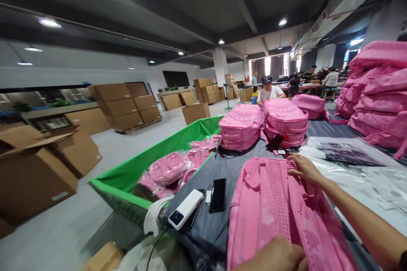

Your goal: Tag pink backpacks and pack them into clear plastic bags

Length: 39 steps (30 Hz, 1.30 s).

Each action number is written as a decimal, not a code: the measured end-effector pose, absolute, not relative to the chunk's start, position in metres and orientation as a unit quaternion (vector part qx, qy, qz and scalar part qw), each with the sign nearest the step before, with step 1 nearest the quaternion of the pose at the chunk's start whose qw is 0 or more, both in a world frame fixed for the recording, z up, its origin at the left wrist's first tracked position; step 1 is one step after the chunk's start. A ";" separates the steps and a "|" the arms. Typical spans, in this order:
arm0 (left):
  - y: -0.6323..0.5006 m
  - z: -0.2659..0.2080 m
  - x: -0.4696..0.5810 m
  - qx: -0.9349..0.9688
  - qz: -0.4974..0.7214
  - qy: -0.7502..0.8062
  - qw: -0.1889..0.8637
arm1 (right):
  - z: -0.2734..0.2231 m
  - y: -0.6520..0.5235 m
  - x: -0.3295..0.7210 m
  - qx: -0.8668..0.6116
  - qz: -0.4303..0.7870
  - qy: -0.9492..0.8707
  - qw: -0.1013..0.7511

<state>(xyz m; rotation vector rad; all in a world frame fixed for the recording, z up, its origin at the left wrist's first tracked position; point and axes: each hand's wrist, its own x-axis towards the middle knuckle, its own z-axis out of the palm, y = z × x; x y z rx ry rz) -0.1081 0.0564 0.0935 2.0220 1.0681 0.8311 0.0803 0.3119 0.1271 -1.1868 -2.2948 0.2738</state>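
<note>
A pink backpack (254,207) lies on the dark-covered table in front of me, its back panel and straps facing up. Near its top edge, my right hand (305,170) has its fingers curled on a pink shoulder strap (299,207). Lower down, at the bottom of the view, my left hand (275,256) is closed at the same strap, its fingertips partly hidden. Beyond the pack stand two more pink backpacks, a left one (241,129) and a right one (284,123), with dark tags beside them.
A green-rimmed bin (127,178) with plastic-wrapped pink bags (168,167) adjoins the table's left side. A black phone (218,194) and white power bank (187,208) lie nearby. Clear plastic bags (349,152) and stacked backpacks (378,97) are at right. A person (270,92) sits opposite.
</note>
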 end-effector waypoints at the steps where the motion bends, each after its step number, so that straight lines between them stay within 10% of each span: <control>1: 0.065 0.100 -0.124 0.765 0.317 0.454 0.329 | 0.118 0.315 0.079 -0.446 0.101 -0.848 0.266; 7: 0.199 0.139 -0.207 0.562 0.429 0.689 0.158 | 0.090 0.325 0.073 -0.419 0.039 -0.871 0.254; 14: 0.314 0.124 -0.208 0.529 0.387 0.724 0.217 | 0.090 0.312 0.076 -0.348 0.120 -0.864 0.343; 32: 0.185 0.040 -0.157 0.697 0.415 0.583 -0.051 | 0.033 0.233 0.102 -0.370 -0.123 -0.849 0.357; 39: 0.195 0.024 -0.169 0.766 0.332 0.546 0.067 | 0.027 0.229 0.110 -0.414 0.019 -0.867 0.277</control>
